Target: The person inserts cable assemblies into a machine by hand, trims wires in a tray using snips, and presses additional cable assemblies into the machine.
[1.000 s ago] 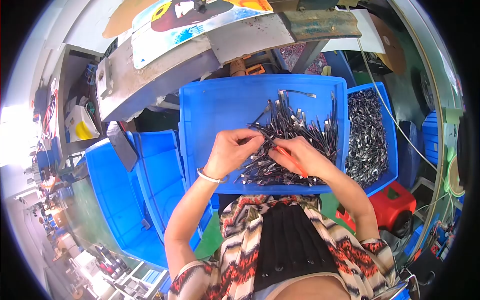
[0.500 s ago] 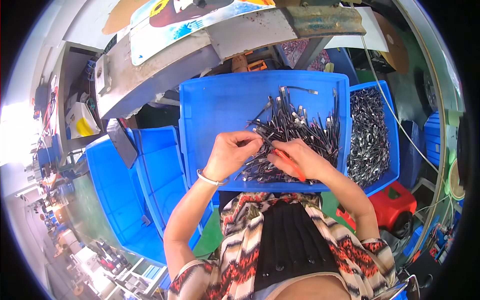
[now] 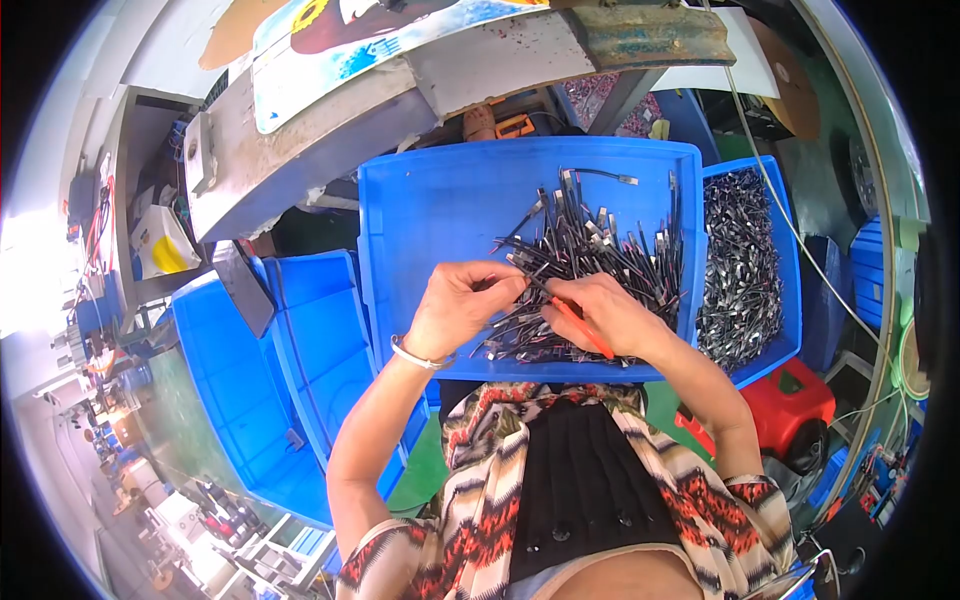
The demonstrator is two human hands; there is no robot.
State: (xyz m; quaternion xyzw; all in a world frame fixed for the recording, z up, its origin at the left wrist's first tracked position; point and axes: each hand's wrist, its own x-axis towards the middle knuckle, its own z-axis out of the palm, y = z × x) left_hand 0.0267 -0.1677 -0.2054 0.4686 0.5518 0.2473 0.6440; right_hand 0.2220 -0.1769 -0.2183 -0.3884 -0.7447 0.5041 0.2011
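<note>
Right fingers (image 3: 567, 289) grip the red-handled tool (image 3: 583, 328) diagonally, tip toward left fingers (image 3: 492, 271), whose grasp is unclear.

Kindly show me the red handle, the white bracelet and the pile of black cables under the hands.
Red handle (image 3: 583, 329): head view, middle of its length.
White bracelet (image 3: 411, 357): head view, on its band.
Pile of black cables (image 3: 612, 258): head view, near its middle.
</note>
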